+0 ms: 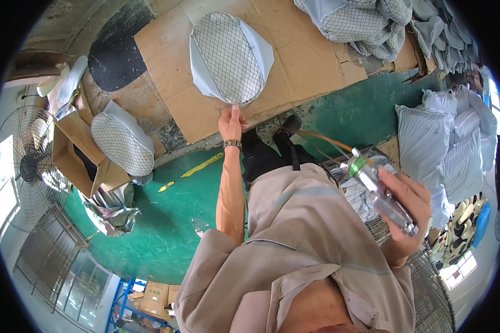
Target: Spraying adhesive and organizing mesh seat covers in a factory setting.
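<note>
On a cardboard sheet lies an oval piece [231,58] with a white face crossed by a dark diamond grid and pale grey fabric flaps along both sides. At its near edge my left hand [230,123] is closed, thumb on top, pinching the rim. My right hand [404,202] is raised at the right, away from the oval piece. Its fingers wrap round a silver handheld air tool [380,194] with a green collar, and a brownish hose runs from the collar end. The fingers hide part of the tool's body.
The flattened cardboard [303,61] covers the worktable. Similar pieces are heaped [355,25] at the far right. Another gridded piece [122,137] leans by an open carton [80,150] at the left, near a wire-caged fan [30,161]. Stuffed white sacks [428,133] stand at the right.
</note>
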A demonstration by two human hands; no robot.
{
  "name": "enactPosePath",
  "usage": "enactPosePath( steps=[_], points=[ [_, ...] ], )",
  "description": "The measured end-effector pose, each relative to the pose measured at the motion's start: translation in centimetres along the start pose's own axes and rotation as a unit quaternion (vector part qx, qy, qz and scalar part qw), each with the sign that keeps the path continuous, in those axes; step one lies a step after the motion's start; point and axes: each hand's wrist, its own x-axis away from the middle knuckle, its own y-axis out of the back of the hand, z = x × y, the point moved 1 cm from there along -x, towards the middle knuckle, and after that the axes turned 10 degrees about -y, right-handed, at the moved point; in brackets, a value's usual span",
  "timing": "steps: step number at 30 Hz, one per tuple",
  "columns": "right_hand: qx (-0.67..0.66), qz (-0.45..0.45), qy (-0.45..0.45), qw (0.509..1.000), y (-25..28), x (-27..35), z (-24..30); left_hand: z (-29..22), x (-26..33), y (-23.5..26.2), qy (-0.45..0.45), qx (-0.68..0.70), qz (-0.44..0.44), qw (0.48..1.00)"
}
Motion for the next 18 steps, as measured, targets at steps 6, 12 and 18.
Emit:
enactPosePath(
  steps=[6, 12, 18],
  points=[
    [-0.015, 0.037, 0.049, 0.998, -0.2, 0.2, -0.6, 1.2, 3.3, 3.9, 0.038, -0.045, -0.018, 0.998],
    [0.062, 0.103, 0.042, 0.992, 1.3, -0.5, -1.0, 2.2, 5.1, 6.4, 0.053, -0.055, -0.038, 0.996],
    [0.057, 0.099, 0.062, 0.991, 0.8, -1.3, 0.2, 1.6, 4.4, 5.5, 0.044, -0.034, -0.038, 0.998]
  ],
)
